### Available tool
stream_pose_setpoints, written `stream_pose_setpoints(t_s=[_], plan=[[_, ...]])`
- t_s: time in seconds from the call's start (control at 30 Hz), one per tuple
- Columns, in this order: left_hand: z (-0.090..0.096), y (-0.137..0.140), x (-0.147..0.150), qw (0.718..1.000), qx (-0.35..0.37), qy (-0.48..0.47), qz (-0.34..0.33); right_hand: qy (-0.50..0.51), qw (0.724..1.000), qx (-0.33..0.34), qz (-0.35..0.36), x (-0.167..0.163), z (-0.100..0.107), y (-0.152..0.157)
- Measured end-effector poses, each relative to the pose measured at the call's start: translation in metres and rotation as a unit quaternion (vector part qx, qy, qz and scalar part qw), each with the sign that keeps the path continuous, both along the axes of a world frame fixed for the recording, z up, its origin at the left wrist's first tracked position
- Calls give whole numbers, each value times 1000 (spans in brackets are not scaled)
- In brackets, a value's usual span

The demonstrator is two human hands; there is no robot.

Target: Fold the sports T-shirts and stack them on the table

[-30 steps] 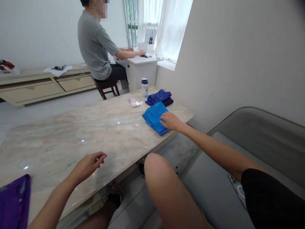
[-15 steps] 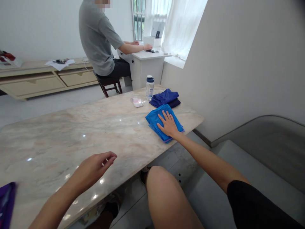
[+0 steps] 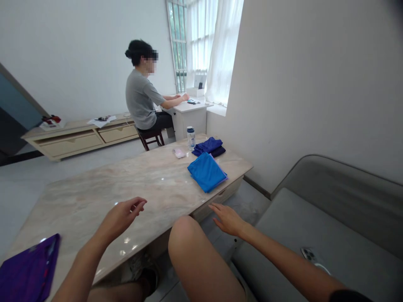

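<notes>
My left hand (image 3: pixel 124 216) hovers over the near part of the marble-patterned table (image 3: pixel 103 180), empty, its fingers loosely bent with a gap to the thumb. Just off the table's front edge, my right hand (image 3: pixel 228 219) is in the air with fingers stretched out and nothing in it. Beyond it, a folded bright blue cloth (image 3: pixel 207 172) lies near the table's right end, with a lilac layer showing at its edge. Behind that is a dark blue folded cloth (image 3: pixel 208 146) on top of a navy one (image 3: pixel 219 151). A purple folded item (image 3: pixel 30 268) lies at the left corner.
A water bottle (image 3: pixel 191 138) and a small pinkish packet (image 3: pixel 179 153) stand behind the cloths. On the grey sofa (image 3: pixel 283 235) at right lies a phone (image 3: pixel 307 254). Another person (image 3: pixel 141 98) sits at a white desk (image 3: pixel 190 121). A low cabinet (image 3: pixel 69 144) lines the wall.
My right hand has lifted off the blue cloth and drawn back toward me. The view has shifted, bringing in more of the purple item and the phone. My left hand stays empty.
</notes>
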State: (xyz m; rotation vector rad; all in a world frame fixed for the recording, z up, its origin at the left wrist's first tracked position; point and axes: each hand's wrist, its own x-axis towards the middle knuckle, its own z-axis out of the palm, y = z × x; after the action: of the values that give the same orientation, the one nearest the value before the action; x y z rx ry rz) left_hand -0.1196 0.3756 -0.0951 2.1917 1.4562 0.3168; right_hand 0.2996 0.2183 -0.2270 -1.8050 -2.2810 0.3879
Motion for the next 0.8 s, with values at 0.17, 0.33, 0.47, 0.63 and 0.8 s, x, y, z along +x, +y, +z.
stream_pose_setpoints(t_s=[0.17,0.33,0.47,0.63,0.8], plan=[[16,-67,-6,989,75,18,125,254,958,37,-126,-36,49,-55],[-16,-160,3,975,110,117,150,332,937,77,-82,-123,83,-82],[-47,-220,27,949,285,58,123,243,955,158,-57,-166,74,-98],[-44,-247,50,958,255,-15,129,240,955,171,-23,-156,63,-102],[-49,-229,18,977,87,-124,148,245,957,147,-49,-120,43,-92]])
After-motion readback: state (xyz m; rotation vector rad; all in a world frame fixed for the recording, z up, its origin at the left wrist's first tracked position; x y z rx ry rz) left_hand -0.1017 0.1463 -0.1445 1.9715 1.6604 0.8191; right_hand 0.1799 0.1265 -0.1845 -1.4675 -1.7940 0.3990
